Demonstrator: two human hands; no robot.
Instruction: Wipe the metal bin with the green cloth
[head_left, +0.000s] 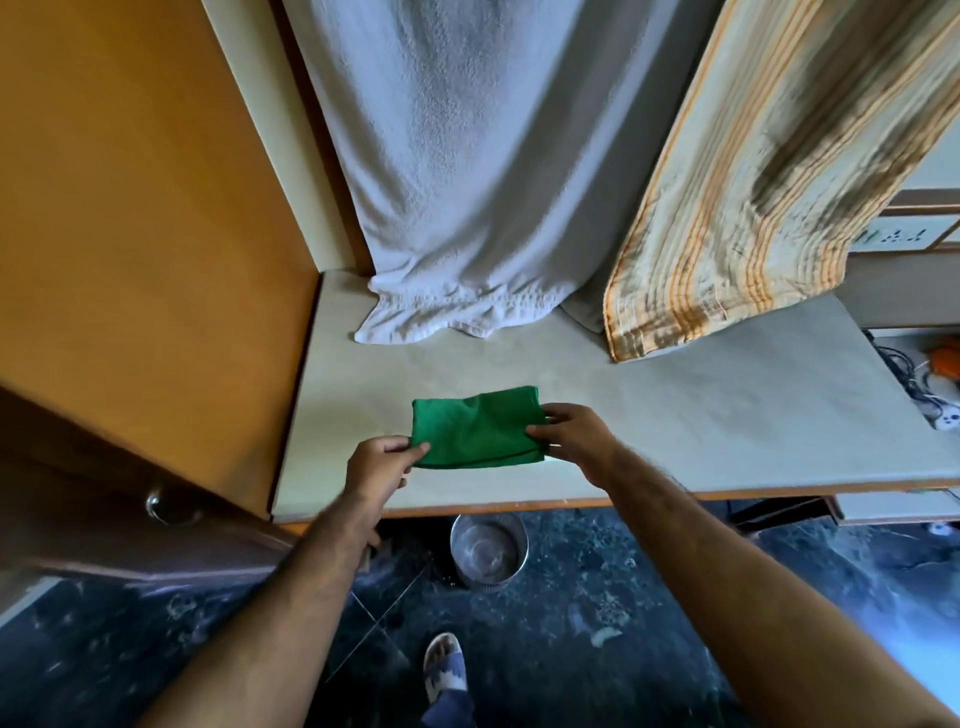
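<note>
A folded green cloth (477, 428) lies on the pale table top (727, 410) near its front edge. My left hand (382, 470) pinches the cloth's lower left corner. My right hand (574, 436) grips its right edge. The round metal bin (488, 551) stands on the dark floor below the table's front edge, directly under the cloth, its open mouth facing up and its far rim hidden by the table.
A white towel (457, 182) and a striped orange cloth (753, 182) hang down onto the back of the table. An orange cabinet wall (145, 234) closes the left side. Cables (914, 384) lie at the right. My sandalled foot (444, 667) is on the floor.
</note>
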